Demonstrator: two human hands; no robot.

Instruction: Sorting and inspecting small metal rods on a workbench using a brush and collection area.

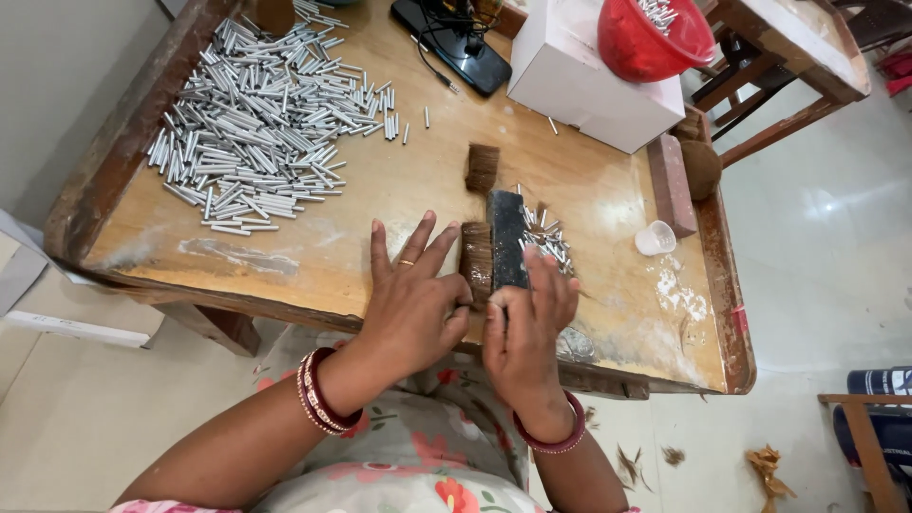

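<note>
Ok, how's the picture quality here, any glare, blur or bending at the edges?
Head view: soft, even light with faint shadows under the left hand and right hand; a pale glare patch on the floor at right; the table edges bow outward, a wide-lens distortion; the tubes and brown bristles look sharp, with no obvious motion blur.

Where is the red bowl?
In the head view, the red plastic bowl sits at the top right, on a white box at the wooden table's far edge.
</note>
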